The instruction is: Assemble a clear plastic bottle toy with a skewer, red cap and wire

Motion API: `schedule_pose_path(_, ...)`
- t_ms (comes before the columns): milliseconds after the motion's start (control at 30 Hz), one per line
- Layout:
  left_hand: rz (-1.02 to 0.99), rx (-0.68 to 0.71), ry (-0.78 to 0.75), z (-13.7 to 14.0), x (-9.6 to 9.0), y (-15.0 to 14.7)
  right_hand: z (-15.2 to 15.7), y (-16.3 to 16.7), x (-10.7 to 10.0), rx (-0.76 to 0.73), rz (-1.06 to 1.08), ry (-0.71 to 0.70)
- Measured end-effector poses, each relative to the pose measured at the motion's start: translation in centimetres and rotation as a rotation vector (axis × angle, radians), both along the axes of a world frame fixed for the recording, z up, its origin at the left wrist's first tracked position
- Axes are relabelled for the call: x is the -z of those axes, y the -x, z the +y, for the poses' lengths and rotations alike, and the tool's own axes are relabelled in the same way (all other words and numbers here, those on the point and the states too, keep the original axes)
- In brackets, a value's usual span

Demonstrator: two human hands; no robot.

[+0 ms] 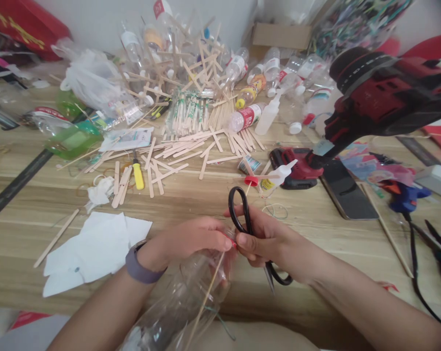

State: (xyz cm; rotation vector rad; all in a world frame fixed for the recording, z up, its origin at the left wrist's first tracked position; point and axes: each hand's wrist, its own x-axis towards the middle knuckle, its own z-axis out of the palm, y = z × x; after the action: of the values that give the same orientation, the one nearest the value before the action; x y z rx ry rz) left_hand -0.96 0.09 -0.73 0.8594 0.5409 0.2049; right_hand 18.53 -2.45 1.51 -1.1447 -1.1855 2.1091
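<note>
A large clear plastic bottle (169, 304) lies slanted across my lap, its narrow end up between my hands. My left hand (191, 239) is closed around that end, thumb beside a small red piece (234, 243). Black-handled scissors (248, 225) are held in my right hand (269, 239), one loop up and the blades pointing down. The right thumb and fingertips also meet at the red piece; whether it is a cap or a ring, I cannot tell. Along the bottle runs a thin wooden stick (206, 295), with a green thread (220, 319) near it.
Wooden craft sticks (176, 146) and empty bottles (238, 66) crowd the back. Rightward stand a red cordless drill (384, 92), a phone (346, 190) and a blue glue gun (406, 197). White paper (96, 248) and a yellow-handled screwdriver (137, 175) lie leftward.
</note>
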Motion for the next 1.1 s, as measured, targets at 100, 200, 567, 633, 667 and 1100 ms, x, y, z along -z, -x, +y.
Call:
schedule_pose_path(100,0.063,-0.04,-0.042,0.0,-0.6,-0.2,0.0,-0.1,0.2,-0.015,-0.001,-0.03)
schedule_pose_path(200,0.116,-0.035,-0.065,0.0,-1.2,-0.2,0.0,0.0,0.2,-0.03,-0.027,-0.064)
schedule_pose_path(567,0.121,-0.075,0.019,-0.2,0.5,0.2,-0.8,-0.7,-1.1,0.114,-0.459,-0.446)
schedule_pose_path(633,0.112,-0.077,0.042,-0.2,0.8,0.1,-1.4,-0.6,-1.3,0.113,-0.578,-0.564)
schedule_pose_path(667,0.1,-0.089,0.054,-0.1,0.8,0.1,-1.6,-0.5,-1.3,0.117,-0.623,-0.622)
schedule_pose_path(1100,0.107,-0.144,0.035,-0.3,0.3,0.1,-2.7,0.1,-0.9,0.127,-0.777,-0.836)
